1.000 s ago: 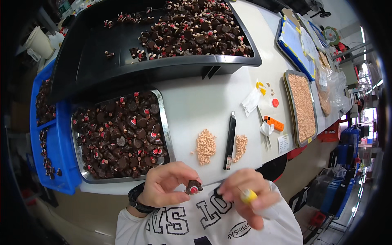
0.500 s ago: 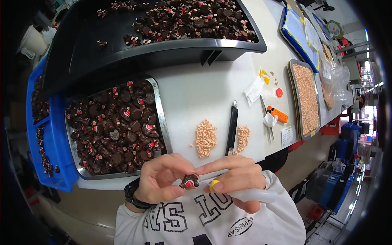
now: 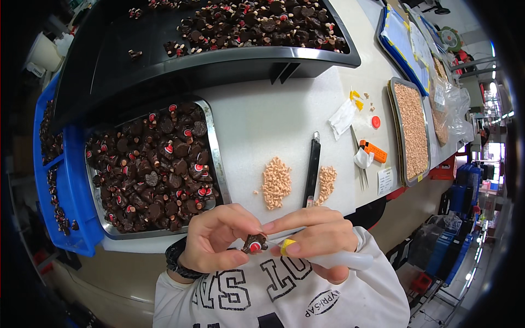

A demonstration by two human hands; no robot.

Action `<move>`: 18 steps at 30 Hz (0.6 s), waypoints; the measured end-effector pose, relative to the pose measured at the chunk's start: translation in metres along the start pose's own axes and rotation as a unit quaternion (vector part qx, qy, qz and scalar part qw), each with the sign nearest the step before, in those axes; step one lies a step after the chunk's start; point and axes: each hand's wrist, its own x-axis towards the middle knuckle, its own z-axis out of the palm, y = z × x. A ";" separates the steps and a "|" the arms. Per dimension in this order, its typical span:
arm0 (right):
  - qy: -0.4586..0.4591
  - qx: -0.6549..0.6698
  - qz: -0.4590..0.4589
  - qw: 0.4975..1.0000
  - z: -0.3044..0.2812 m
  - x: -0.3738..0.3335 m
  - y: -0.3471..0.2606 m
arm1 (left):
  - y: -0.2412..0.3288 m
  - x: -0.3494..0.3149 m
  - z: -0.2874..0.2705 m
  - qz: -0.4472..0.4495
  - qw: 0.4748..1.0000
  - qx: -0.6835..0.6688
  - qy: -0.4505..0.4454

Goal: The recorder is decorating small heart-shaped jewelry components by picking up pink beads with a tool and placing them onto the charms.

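Piece (image 3: pixel 255 244), dark and red-spotted, pinched at the near side by the left hand (image 3: pixel 216 238) beside a bottle (image 3: pixel 355 261) clasped by the right hand (image 3: pixel 317 239), I judge unfinished like others (image 3: pixel 152 179) in the left tray (image 3: pixel 217 158), pale-studded pieces (image 3: pixel 268 25) in the far bin (image 3: pixel 219 61) seemingly done.

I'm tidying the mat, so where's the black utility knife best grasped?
Take the black utility knife by mid-handle, probably from above: it lies long and flat, far end metal-tipped, with a larger pellet pile left and smaller pellet pile close on its right.
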 end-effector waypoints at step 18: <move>-0.020 -0.009 -0.011 1.000 -0.001 0.003 0.000 | -0.002 -0.001 -0.012 0.015 0.995 -0.058 -0.081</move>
